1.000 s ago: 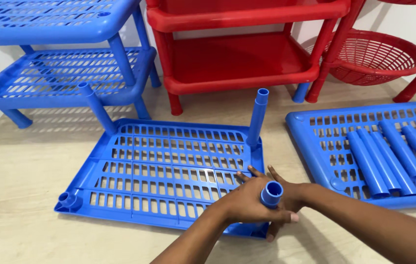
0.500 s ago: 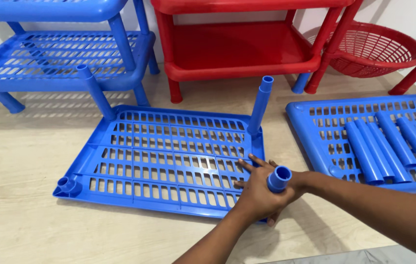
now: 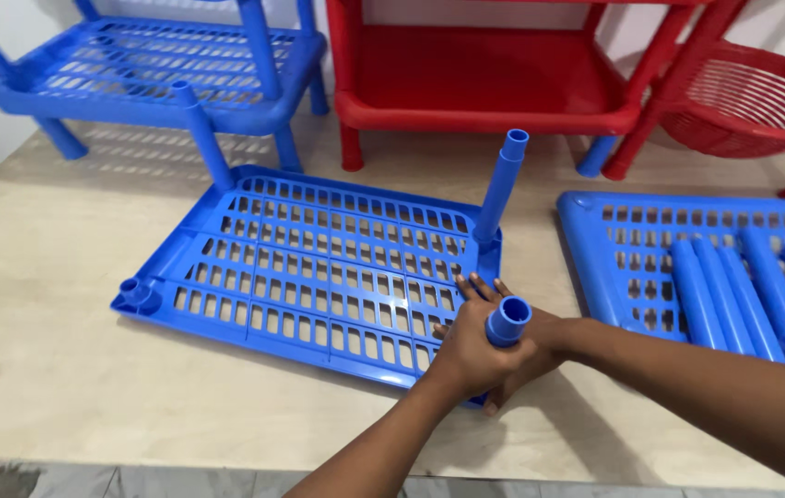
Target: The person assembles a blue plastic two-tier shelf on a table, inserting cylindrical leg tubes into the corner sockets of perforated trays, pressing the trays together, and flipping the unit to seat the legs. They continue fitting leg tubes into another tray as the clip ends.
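The left hand (image 3: 471, 355) is closed round a blue plastic leg tube (image 3: 508, 320), fingers wrapped about its shaft, with the tube's open round end pointing up. The tube stands at the near right corner of a blue slatted shelf panel (image 3: 309, 263), at about 5 o'clock on that panel. The right hand (image 3: 526, 337) lies against the same corner, its fingers stretched out flat over the panel's slats beside the tube; whether it grips anything cannot be told.

Two more upright leg tubes stand on the panel: one (image 3: 500, 189) at its 2 o'clock corner, another (image 3: 199, 129) at 11 o'clock. An empty corner socket (image 3: 134, 295) shows at 8 o'clock.

At 3 o'clock a second blue panel (image 3: 613, 249) carries several loose blue tubes (image 3: 733, 290) lying side by side. A finished blue rack (image 3: 153, 74) stands at 10 o'clock, a red rack (image 3: 494, 74) at 12, and a red round basket (image 3: 756, 97) at 2 o'clock. No labels or packages show.
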